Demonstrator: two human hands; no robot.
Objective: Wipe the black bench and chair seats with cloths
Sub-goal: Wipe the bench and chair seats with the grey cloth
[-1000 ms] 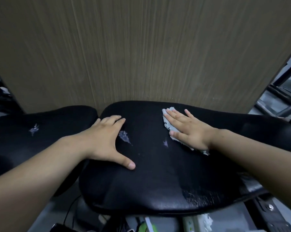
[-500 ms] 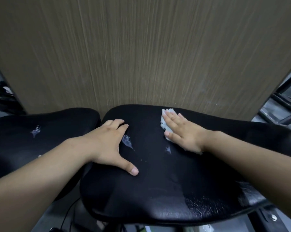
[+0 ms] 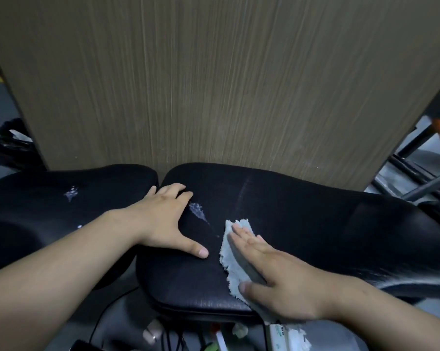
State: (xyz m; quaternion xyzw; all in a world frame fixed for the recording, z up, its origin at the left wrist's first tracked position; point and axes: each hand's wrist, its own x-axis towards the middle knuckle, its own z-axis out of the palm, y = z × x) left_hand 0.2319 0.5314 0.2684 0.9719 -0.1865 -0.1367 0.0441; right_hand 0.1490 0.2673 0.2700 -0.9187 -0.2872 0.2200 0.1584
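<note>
The person's bare forearms reach forward from the lower corners. The left hand (image 3: 167, 221) lies flat, palm down, its fingers together and pointing away, the thumb splayed out toward the right. The right hand (image 3: 272, 272) is also flat and palm down, fingers extended and angled up-left, thumb held apart below them.

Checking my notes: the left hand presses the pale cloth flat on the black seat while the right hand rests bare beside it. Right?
Not quite: the hands are swapped. The head view shows the right hand pressing the cloth on the seat; the left hand rests bare.
</note>
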